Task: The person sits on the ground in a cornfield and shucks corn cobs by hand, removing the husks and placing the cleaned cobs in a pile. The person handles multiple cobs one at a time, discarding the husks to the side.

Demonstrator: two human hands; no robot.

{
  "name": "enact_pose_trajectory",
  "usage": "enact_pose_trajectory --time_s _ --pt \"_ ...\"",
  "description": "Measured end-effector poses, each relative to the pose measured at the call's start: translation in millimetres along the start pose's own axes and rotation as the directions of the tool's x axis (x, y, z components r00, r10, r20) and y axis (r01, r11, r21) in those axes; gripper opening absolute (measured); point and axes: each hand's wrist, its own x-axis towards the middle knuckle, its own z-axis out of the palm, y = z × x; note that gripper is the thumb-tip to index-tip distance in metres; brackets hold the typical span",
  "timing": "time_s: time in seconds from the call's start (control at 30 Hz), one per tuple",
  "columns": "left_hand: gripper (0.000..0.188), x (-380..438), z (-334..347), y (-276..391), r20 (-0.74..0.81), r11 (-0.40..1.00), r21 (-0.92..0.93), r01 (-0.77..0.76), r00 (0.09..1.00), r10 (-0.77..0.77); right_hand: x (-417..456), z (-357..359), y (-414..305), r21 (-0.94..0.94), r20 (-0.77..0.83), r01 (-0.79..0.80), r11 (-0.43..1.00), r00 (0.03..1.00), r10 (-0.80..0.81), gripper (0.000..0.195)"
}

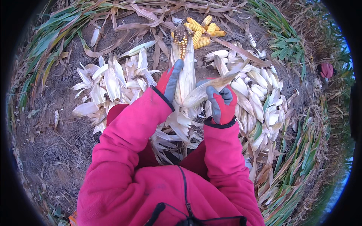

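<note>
My left hand (169, 80), in a red and grey work glove, is closed around a partly husked ear of corn (181, 46), thumb along its side. The upper part of the ear is bare, with yellow kernels and a dark, discoloured tip. Pale dry husk (185, 82) still wraps its far side and lower part. In the matching glove, my right hand (222, 101) pinches a loose husk leaf (216, 83) that is peeled out to the right from the ear's base. Most of the left fingers are hidden behind the ear.
Bare yellow cobs (202, 31) lie beyond the ear. Unhusked ears (256, 87) are heaped at right, and stripped husks (113, 79) at left. More husks (179, 124) lie between my knees. Green stalks (299, 158) rim the ground, and another person (326, 70) is at far right.
</note>
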Motion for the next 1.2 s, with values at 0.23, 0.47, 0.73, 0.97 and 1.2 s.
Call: enact_pose_trajectory --time_s 0.23,0.47,0.73,0.97,1.2 --pt "0.037 30.2 -35.7 -7.2 -0.176 0.871 -0.488 -0.051 0.983 -0.041 10.3 -1.1 18.2 0.435 0.189 0.105 0.894 0.960 -0.205 0.020" --pt "0.033 24.6 -33.8 -29.6 -0.056 0.934 -0.355 -0.044 0.998 0.025 3.8 26.8 38.1 -0.283 0.303 0.185 0.941 0.948 -0.095 0.042" --pt "0.041 14.6 -22.3 -2.9 0.028 0.877 -0.464 0.127 0.991 -0.128 15.0 21.2 38.2 0.716 0.313 -0.213 0.664 0.949 -0.033 0.044" --pt "0.050 10.9 -15.5 16.5 -0.038 0.962 -0.270 -0.025 0.999 0.016 18.2 10.0 35.4 0.813 0.304 -0.456 0.362 0.863 0.404 0.041" --pt "0.052 16.8 -18.6 6.3 -0.127 0.916 0.223 -0.335 0.921 0.368 3.4 46.2 54.0 0.452 0.251 -0.396 0.799 0.916 0.312 0.061"
